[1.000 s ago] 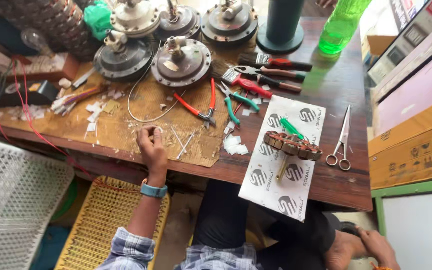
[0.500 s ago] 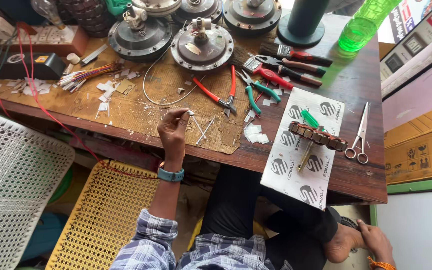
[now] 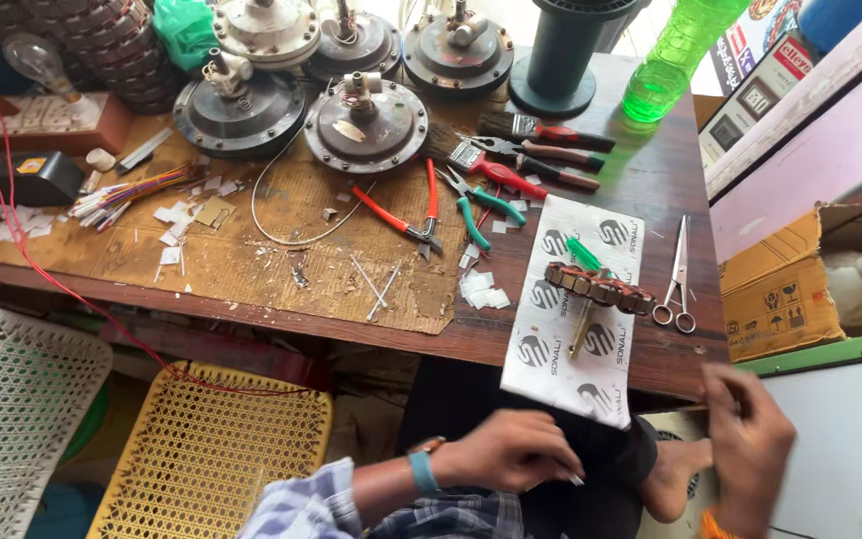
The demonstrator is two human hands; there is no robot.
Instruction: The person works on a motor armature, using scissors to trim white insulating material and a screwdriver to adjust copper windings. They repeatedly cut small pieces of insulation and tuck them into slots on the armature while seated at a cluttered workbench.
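wooden workbench (image 3: 650, 180), fan motors (image 3: 366, 125), scissors (image 3: 678, 274)

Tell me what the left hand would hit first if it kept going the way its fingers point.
The left hand points right, toward the right hand. First in line looks to be the bare foot, though depth is unclear.

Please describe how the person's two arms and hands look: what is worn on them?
The left hand is bare, with a teal band on the wrist and a blue-and-white checked sleeve above it. The right hand is bare as well; an orange band shows at its wrist, partly cut off by the frame edge.
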